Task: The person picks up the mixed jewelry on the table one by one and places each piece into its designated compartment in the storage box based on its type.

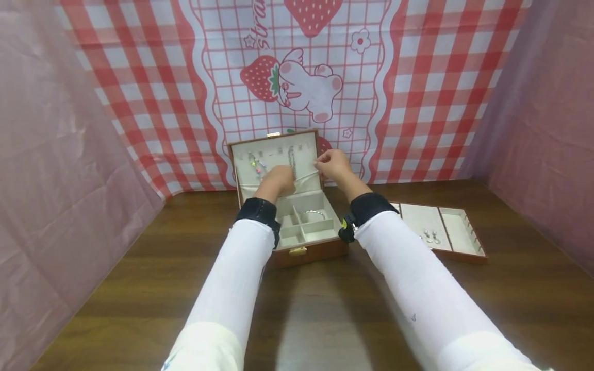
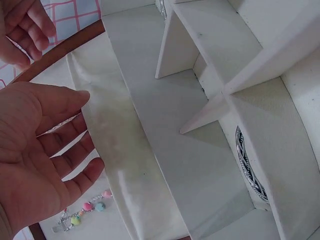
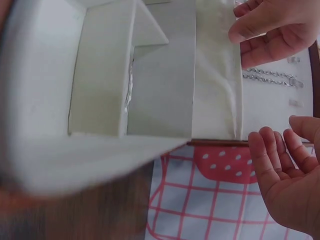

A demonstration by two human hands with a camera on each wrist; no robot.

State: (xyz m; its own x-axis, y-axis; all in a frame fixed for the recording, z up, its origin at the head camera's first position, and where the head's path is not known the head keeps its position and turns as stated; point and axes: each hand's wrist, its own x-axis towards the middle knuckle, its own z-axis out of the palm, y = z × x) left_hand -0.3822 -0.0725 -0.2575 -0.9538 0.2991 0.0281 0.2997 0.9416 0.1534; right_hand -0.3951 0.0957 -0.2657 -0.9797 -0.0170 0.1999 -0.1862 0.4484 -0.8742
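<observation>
A brown jewelry box (image 1: 312, 254) with a cream lining stands with its lid raised. My left hand (image 1: 278, 180) is at the lid's cloth pocket (image 2: 117, 145), thumb and fingertips at its upper edge, fingers loosely bent. Whether they touch the cloth is hard to tell. Beside the lid's right edge is my right hand (image 3: 292, 175), its fingers relaxed and nothing between them. A silver chain (image 3: 270, 76) and a colorful beaded chain (image 2: 87, 209) hang inside the lid. One divided compartment holds a silver bangle (image 2: 249, 167).
To the right lies a shallow cream tray (image 1: 464, 232) with a brown rim and several earrings (image 1: 431, 237). The box and tray rest on a dark wooden table (image 1: 195, 288). Behind the box hangs a red checked strawberry cloth (image 1: 427, 113); pink curtains (image 1: 60, 154) flank the table.
</observation>
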